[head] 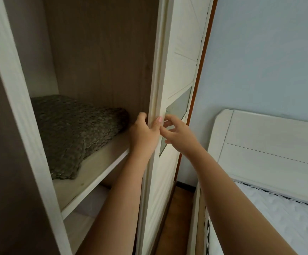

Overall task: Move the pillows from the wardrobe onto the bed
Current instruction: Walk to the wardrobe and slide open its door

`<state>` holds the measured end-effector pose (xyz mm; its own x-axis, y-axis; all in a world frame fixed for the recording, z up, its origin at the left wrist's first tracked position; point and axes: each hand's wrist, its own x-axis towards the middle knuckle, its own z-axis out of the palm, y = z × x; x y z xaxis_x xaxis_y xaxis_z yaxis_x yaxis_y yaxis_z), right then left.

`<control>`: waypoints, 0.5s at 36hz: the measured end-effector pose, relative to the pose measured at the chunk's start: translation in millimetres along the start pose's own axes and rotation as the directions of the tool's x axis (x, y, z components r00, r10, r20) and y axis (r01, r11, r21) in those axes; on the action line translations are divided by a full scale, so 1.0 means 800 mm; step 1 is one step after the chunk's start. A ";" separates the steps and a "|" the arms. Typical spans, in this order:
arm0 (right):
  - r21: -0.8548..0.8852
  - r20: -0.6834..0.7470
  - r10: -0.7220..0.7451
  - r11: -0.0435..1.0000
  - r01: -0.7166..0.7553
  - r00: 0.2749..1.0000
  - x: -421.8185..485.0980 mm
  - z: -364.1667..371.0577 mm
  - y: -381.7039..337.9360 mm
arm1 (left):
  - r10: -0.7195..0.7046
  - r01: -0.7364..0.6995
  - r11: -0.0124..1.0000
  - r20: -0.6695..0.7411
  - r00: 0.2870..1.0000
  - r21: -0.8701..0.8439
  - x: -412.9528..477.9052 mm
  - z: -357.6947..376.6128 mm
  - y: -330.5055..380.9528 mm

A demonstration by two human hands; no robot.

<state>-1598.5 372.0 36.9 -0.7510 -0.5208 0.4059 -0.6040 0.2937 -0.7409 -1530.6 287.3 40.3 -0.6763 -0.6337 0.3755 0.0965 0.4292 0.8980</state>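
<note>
Open wardrobe shelf holds one grey-green pillow

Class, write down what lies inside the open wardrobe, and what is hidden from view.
One grey-brown textured pillow lies on the pale shelf. The white front frame covers its left end; the space below the shelf is mostly hidden. The left hand grips the door edge.

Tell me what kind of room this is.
Probably a bedroom: a wardrobe with a sliding door stands open, a knitted grey-green pillow lies on its shelf, and a bed with a pale headboard and white mattress stands to its right.
</note>
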 end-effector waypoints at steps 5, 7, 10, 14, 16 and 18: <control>-0.015 -0.002 -0.002 1.000 0.002 1.000 0.009 -0.003 0.007 | -0.023 0.023 1.000 0.001 1.000 -0.016 0.008 0.005 0.000; -0.020 -0.010 0.010 1.000 -0.010 1.000 0.013 -0.002 0.012 | -0.025 0.025 1.000 0.003 1.000 -0.009 0.010 0.006 -0.001; -0.019 -0.020 0.007 1.000 -0.007 1.000 0.019 0.000 0.018 | -0.014 0.014 1.000 -0.009 1.000 0.005 0.015 0.007 -0.002; -0.025 -0.034 -0.019 1.000 0.019 0.999 0.025 -0.002 0.024 | 0.049 -0.047 0.998 -0.040 0.998 0.051 0.020 0.012 -0.003; -0.028 -0.037 -0.030 0.999 0.028 0.999 0.031 -0.004 0.029 | 0.071 -0.064 0.994 -0.064 0.995 0.093 0.022 0.016 -0.002; -0.026 -0.038 -0.035 0.999 0.034 0.999 0.036 -0.006 0.034 | 0.083 -0.074 0.988 -0.064 0.995 0.134 0.026 0.021 0.000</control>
<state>-1638.0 368.8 30.9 -0.7390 -0.4997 0.4518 -0.6360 0.2963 -0.7125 -1557.1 284.8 44.3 -0.6180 -0.6356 0.4627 0.0476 0.5572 0.8290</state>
